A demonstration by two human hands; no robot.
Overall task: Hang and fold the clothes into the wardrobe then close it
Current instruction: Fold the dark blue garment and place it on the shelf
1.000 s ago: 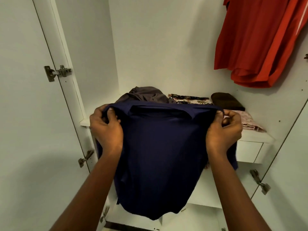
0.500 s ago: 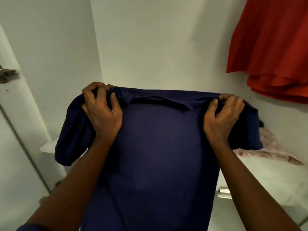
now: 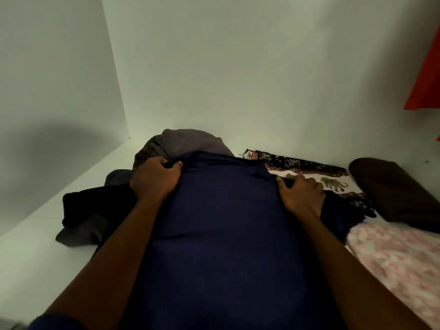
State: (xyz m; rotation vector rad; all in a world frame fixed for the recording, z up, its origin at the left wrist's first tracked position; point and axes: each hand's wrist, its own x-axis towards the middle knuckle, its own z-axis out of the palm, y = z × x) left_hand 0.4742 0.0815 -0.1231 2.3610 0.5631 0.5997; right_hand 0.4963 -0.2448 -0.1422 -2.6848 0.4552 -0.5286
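My left hand bunches the far left corner of the navy shirt and my right hand pinches the far right one, both level, the shirt lying lengthwise away from me on the wardrobe shelf, its far edge against the grey heap

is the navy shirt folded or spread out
Spread out: the navy shirt drapes unfolded over the shelf and the grey pile, the left hand and right hand gripping its shoulders.
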